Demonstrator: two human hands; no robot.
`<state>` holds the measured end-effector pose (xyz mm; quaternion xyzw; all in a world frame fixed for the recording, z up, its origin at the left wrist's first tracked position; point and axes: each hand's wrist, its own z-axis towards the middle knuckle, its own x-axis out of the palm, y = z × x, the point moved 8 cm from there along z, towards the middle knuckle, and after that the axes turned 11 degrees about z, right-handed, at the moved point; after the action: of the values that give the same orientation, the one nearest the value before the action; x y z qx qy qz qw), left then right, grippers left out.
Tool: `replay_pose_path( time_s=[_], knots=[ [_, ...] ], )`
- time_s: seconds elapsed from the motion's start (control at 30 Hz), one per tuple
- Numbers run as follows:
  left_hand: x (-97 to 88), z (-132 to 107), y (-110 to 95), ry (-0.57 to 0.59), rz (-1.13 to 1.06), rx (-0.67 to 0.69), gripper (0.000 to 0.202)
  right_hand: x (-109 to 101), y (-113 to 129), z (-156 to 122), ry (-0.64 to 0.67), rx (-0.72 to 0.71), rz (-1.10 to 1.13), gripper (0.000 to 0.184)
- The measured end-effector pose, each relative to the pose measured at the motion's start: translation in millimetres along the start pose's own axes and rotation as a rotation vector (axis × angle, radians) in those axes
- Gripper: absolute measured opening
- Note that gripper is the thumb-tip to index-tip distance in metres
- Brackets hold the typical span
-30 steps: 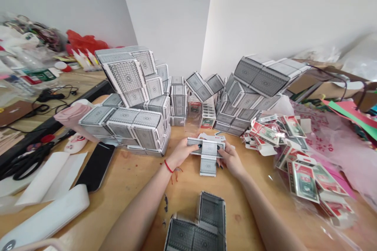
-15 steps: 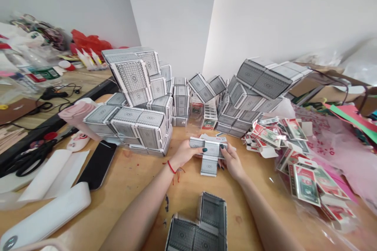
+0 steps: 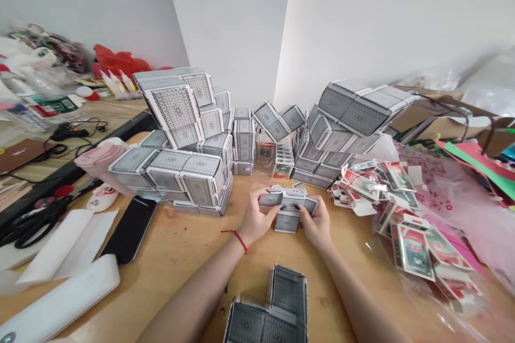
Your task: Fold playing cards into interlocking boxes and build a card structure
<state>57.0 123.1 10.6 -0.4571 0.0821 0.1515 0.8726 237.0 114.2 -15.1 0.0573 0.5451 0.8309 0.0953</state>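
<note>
Pinching a grey box blank (image 3: pixel 288 204) from both ends, the person's two hands meet mid-counter, just in front of the stacked boxes. Left hand (image 3: pixel 256 221) has its grip closed on the blank's left end, thumb on the near face, fingers curled behind. Right hand (image 3: pixel 317 225) does the same on the right end, w/ dark-painted nails showing. Blank is held just above the counter (image 3: pixel 185 249); can't tell if its lower flap touches the wood.

Long axis runs left-right betw. the hands, approx. parallel to the far wall, right end a bit lower. One shorter flap hangs off the middle & points back toward the person, so the whole thing reads as a T. Small white tabs stick up along the far edge.

Looks: thin card, grey-and-white fine print w/ a round emblem in each panel & pale borders, partly folded.

Round about: tall grey box stack (image 3: pixel 181 166) to the left, another grey pile (image 3: pixel 346 118) to the right rear. Red-green flat cartons (image 3: pixel 406 236) are spread at right, near the right hand. Open grey boxes (image 3: pixel 277 305) sit nearest the person, betw. the forearms. Black phone (image 3: pixel 131 229) & scissors (image 3: pixel 28 222) lie well off left. Red string (image 3: pixel 238 237) is on the left wrist.
</note>
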Motion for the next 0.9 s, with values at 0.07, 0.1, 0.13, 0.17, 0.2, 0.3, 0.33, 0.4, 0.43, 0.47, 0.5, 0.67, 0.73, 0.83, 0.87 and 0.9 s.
replay_pose_path(
  time_s=[0.07,0.1,0.13,0.17,0.2,0.3,0.33,0.4,0.43,0.47,0.5,0.67,0.73,0.83,0.87,0.9],
  knots=[
    [3.9,2,-9,0.073,0.059,0.064,0.026,0,0,-2,-0.008,-0.008,-0.03,0.014],
    [4.1,4,-12,0.09,0.077,0.079,0.022,0,0,-3,-0.008,-0.009,-0.041,0.013],
    [3.0,5,-15,0.089,0.086,0.086,0.019,1,1,-4,-0.011,-0.016,-0.051,0.013],
    [1.1,7,-16,0.074,0.089,0.086,0.016,1,2,-5,-0.016,-0.027,-0.061,0.012],
    [-1.0,8,-17,0.05,0.088,0.08,0.014,1,3,-6,-0.019,-0.04,-0.073,0.012],
    [-4.3,8,-16,-0.014,0.068,0.036,0.011,3,10,-7,-0.018,-0.077,-0.116,0.011],
    [-3.8,8,-14,-0.021,0.055,0.011,0.011,4,11,-8,-0.017,-0.084,-0.129,0.01],
    [-1.5,7,-9,-0.02,0.021,-0.049,0.011,5,14,-9,-0.013,-0.085,-0.145,0.01],
    [-0.3,6,-6,-0.018,0.006,-0.082,0.011,6,14,-9,-0.012,-0.081,-0.146,0.01],
    [0.6,5,-4,-0.016,-0.005,-0.114,0.01,6,14,-10,-0.01,-0.076,-0.14,0.01],
    [1.4,5,-1,-0.014,-0.011,-0.145,0.01,7,14,-10,-0.009,-0.07,-0.129,0.01],
    [7.0,3,11,0.037,-0.004,-0.283,0.013,9,6,-10,-0.014,0.01,-0.034,0.013],
    [9.6,2,14,0.057,0.001,-0.321,0.014,9,2,-10,-0.023,0.059,0.032,0.014],
    [10.4,-2,18,0.044,-0.001,-0.37,0.016,11,-1,-8,-0.035,0.122,0.103,0.015],
    [10.2,-3,19,0.035,-0.006,-0.382,0.016,11,-2,-8,-0.038,0.141,0.114,0.015],
    [10.1,-5,20,0.029,-0.01,-0.387,0.016,12,-3,-8,-0.04,0.159,0.122,0.016]
  ],
)
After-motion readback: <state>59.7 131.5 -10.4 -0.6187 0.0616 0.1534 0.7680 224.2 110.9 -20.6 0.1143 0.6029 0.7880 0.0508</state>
